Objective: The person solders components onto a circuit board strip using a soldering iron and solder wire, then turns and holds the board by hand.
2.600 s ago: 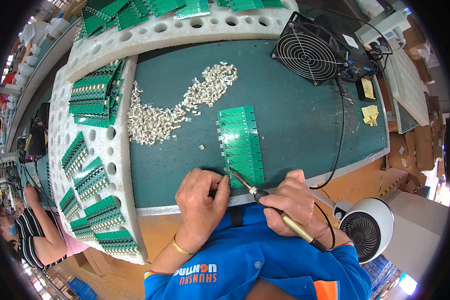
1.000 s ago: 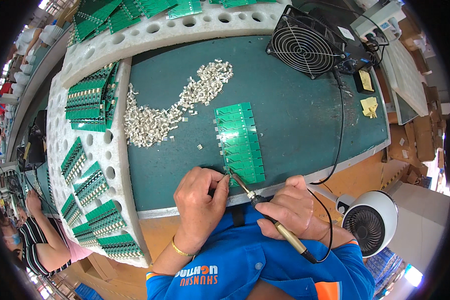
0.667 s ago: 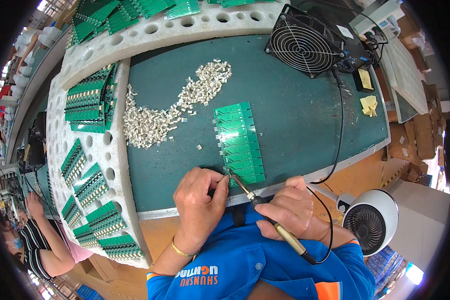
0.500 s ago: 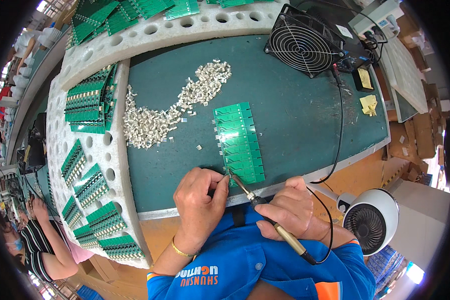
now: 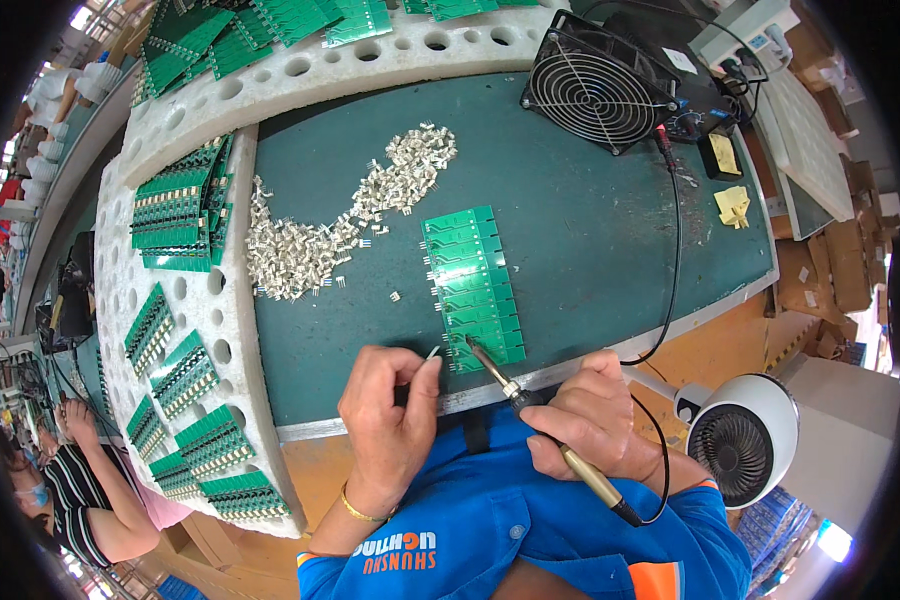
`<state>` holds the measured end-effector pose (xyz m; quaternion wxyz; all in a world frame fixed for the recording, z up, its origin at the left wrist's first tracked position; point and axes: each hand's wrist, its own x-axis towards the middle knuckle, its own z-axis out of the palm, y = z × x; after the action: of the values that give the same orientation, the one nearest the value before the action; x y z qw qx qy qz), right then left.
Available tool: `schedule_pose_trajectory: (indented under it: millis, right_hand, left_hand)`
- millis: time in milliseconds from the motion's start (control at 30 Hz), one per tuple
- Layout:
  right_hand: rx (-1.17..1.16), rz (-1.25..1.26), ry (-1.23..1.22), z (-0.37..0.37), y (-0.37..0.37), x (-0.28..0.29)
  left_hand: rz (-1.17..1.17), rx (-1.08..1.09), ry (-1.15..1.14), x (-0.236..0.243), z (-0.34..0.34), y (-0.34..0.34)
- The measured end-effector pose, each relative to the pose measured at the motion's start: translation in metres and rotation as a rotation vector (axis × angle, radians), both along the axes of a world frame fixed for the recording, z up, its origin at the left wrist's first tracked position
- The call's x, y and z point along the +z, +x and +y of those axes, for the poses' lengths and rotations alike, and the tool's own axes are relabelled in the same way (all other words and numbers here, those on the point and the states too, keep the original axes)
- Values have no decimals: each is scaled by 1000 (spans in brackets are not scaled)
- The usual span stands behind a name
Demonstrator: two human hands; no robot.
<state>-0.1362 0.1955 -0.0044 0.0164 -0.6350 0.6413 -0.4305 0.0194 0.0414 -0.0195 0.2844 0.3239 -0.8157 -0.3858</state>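
My left hand pinches a thin pale strand, probably solder wire, just left of the board's lower corner. My right hand grips a soldering iron with a brass-coloured handle, its tip on or just over the lower left part of a green circuit-board panel. Small white connectors line the panel's left edge. A large pile of loose white connectors lies up and to the left of it on the green work surface.
White foam racks hold stacked boards along the left and back. A black square fan stands back right, near a yellow sponge; the iron's cord runs down beside them. A white round fan is below right. A co-worker sits at left.
My left hand has drawn back leftward from the board's edge with the thin strand. The iron's tip has shifted slightly and stays at the board's lower part.
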Motion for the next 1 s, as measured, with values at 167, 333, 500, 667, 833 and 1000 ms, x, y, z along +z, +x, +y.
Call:
schedule_pose_trajectory:
  millis: [167, 333, 500, 667, 833, 1000]
  right_hand:
    - [17, -33, -9, -1, -1, -2]
    - [24, -69, -10, 0, -3, -4]
    - [39, -94, -13, 1, -5, -6]
    - [41, -103, -28, 2, -4, -8]
    - [52, -114, -36, 0, -4, -9]
    - [48, -119, -40, -1, -3, -10]
  left_hand:
    - [80, 112, 328, 2, 8, 14]
    - [135, 106, 469, -2, 10, 20]
    - [73, 91, 409, -4, 12, 19]
    - [6, 56, 54, -1, 14, 4]
    - [12, 69, 62, -3, 18, 0]
    - [14, 82, 86, -4, 19, -1]
